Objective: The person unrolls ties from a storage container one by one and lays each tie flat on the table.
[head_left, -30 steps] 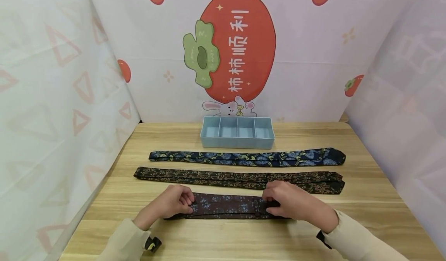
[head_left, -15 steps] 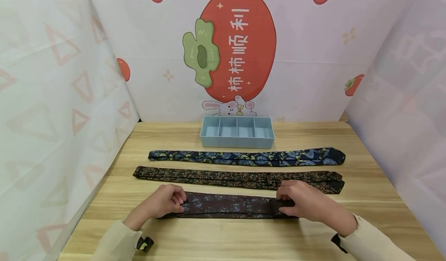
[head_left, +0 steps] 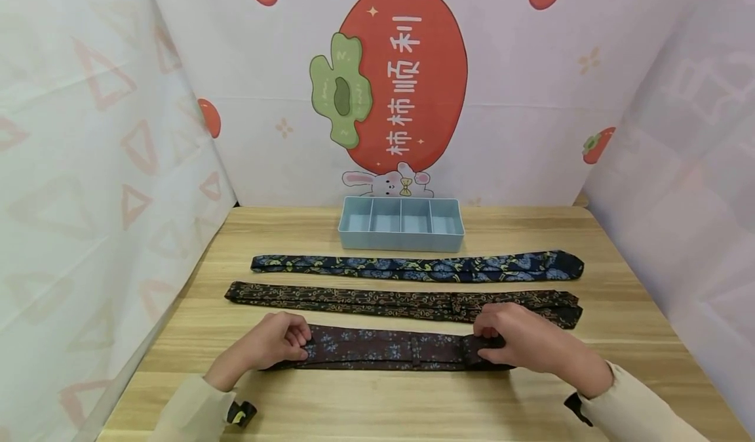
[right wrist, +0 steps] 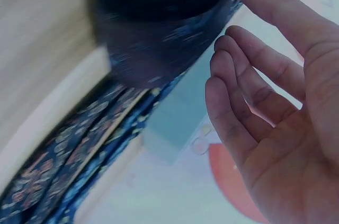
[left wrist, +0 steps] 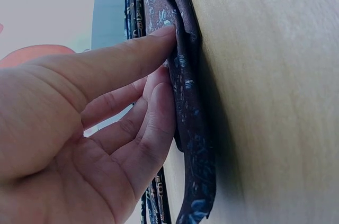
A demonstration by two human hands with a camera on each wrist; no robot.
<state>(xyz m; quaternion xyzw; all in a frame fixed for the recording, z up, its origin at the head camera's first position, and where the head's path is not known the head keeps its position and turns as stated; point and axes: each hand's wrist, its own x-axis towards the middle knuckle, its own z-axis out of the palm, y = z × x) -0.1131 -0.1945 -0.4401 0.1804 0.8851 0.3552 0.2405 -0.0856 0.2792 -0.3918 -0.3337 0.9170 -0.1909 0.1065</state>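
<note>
A dark maroon necktie with blue flowers (head_left: 371,349) lies across the near part of the table. Its right end is coiled into a roll (head_left: 472,350), blurred in the right wrist view. My right hand (head_left: 522,343) holds this roll from above, thumb and fingertips at its edge, partly hiding it. At the tie's left part, my left hand (head_left: 274,343) pinches the cloth between thumb and fingers. Up close in the left wrist view, the thumb (left wrist: 127,57) lies over the flowered fabric (left wrist: 183,70), and the fingertips are against it lower down. A narrower piece extends past them.
Behind the maroon tie lies a black necktie with a small orange-brown pattern (head_left: 366,302). Farther back is a navy necktie with blue and yellow figures (head_left: 401,269). A light blue box with several compartments (head_left: 401,241) stands near the printed backdrop (head_left: 519,114).
My hands have moved apart, the left one leftward and the right one rightward with the roll. The flat stretch of maroon tie between them shows longer, its loop shifted left.
</note>
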